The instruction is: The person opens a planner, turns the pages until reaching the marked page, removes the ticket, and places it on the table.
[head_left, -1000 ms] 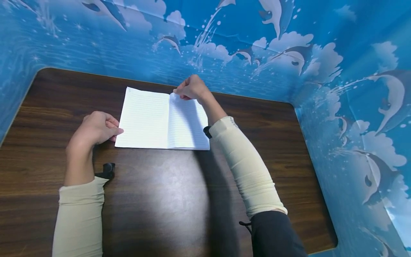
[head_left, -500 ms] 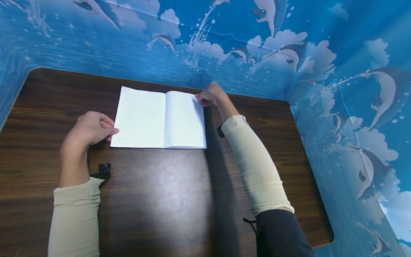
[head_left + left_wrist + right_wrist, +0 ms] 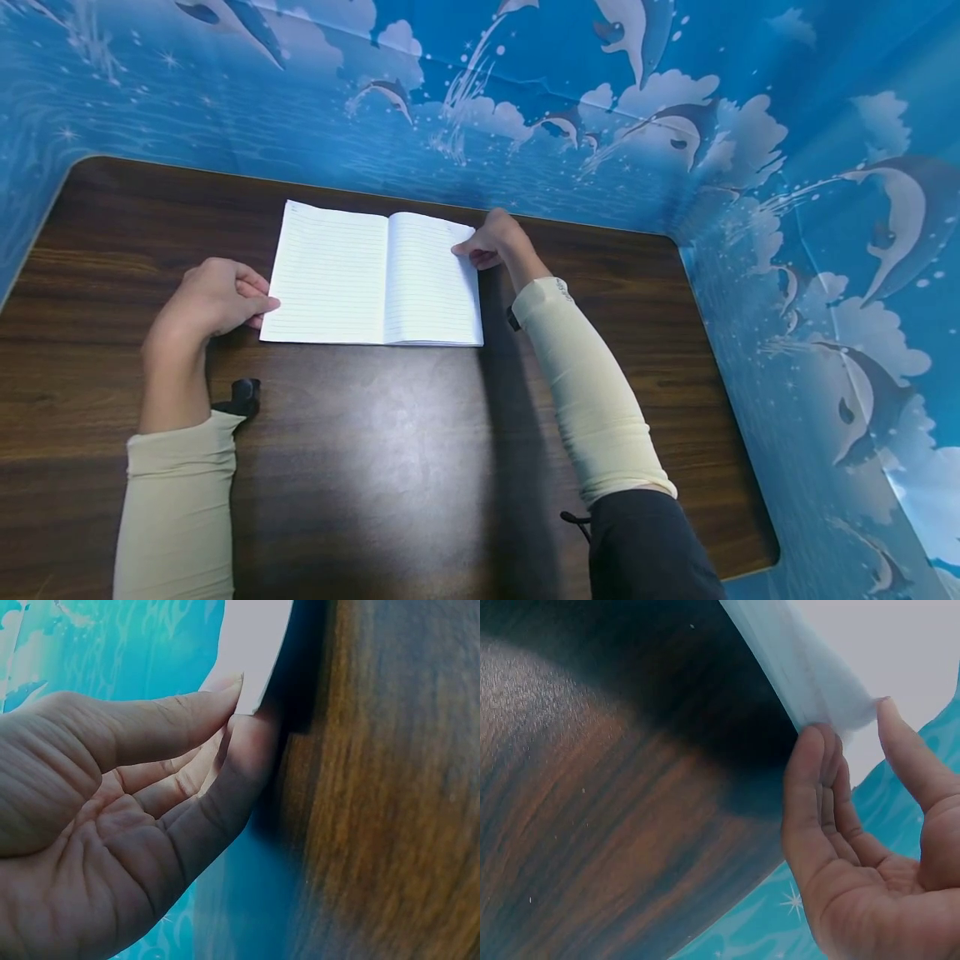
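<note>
An open notebook (image 3: pixel 330 279) with lined white pages lies on the wooden table in the head view, its right page (image 3: pixel 427 283) bulging up near the spine. My left hand (image 3: pixel 213 300) pinches its left edge low down; the left wrist view has the thumb (image 3: pixel 187 720) on top and a finger (image 3: pixel 240 761) beneath the paper. At the upper part of the right edge is my right hand (image 3: pixel 498 239). In the right wrist view, its thumb (image 3: pixel 911 754) lies on the page while its fingers (image 3: pixel 810 772) curl up against the edge of the pages.
The dark wooden table (image 3: pixel 630 350) has rounded corners and meets a blue curtain (image 3: pixel 300 125) printed with dolphins at the back and right. Black straps with small devices (image 3: pixel 243 397) sit at the wrists, over cream sleeves (image 3: pixel 180 500).
My right hand has moved from the top of the right page near the spine out to the upper right corner, then slightly down the right edge. My left hand keeps its pinch.
</note>
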The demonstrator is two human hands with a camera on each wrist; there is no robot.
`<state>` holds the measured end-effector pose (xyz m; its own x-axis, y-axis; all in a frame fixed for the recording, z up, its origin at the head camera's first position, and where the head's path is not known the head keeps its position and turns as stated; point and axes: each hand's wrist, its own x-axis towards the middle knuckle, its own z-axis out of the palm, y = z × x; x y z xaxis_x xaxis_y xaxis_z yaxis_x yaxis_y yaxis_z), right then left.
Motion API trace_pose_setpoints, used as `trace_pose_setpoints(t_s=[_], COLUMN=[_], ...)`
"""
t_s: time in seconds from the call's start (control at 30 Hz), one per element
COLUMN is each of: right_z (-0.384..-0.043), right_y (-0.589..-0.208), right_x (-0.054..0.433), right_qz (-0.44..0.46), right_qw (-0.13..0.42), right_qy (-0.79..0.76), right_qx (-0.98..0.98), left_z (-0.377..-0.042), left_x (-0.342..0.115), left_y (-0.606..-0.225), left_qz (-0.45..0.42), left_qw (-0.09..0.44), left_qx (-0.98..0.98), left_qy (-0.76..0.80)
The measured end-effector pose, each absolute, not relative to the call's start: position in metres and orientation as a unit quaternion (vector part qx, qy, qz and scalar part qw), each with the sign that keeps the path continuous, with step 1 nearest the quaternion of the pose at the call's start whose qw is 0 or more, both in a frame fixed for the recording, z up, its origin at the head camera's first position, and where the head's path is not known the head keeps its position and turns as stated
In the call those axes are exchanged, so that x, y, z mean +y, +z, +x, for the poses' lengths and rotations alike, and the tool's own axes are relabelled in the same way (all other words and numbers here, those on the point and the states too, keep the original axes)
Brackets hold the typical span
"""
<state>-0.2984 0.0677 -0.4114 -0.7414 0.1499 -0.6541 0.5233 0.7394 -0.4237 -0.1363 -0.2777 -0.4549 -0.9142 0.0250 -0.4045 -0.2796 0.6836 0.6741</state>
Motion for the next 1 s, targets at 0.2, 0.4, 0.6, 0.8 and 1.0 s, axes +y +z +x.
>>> trace_pose_setpoints(t_s=[0.2, 0.4, 0.6, 0.8, 1.0], right_z=[-0.295, -0.293, -0.294, -0.293, -0.292], right_y=[-0.426, -0.428, -0.43, -0.432, -0.433], right_x=[0.067, 0.063, 0.063, 0.066, 0.073], right_qz=[0.156, 0.143, 0.139, 0.141, 0.159], right_qw=[0.265, 0.242, 0.241, 0.244, 0.26], right_qy=[-0.269, -0.248, -0.243, -0.263, -0.305], right_qx=[0.913, 0.927, 0.929, 0.923, 0.902], left_z=[-0.136, -0.136, -0.136, -0.137, -0.139], left_x=[-0.277, -0.277, -0.275, -0.276, -0.28], left_y=[-0.456, -0.454, -0.455, -0.455, -0.455], left_qz=[-0.073, -0.076, -0.076, -0.067, -0.058], left_qw=[0.197, 0.196, 0.194, 0.201, 0.2], left_qx=[0.896, 0.896, 0.896, 0.894, 0.897], left_qy=[0.392, 0.39, 0.392, 0.395, 0.39])
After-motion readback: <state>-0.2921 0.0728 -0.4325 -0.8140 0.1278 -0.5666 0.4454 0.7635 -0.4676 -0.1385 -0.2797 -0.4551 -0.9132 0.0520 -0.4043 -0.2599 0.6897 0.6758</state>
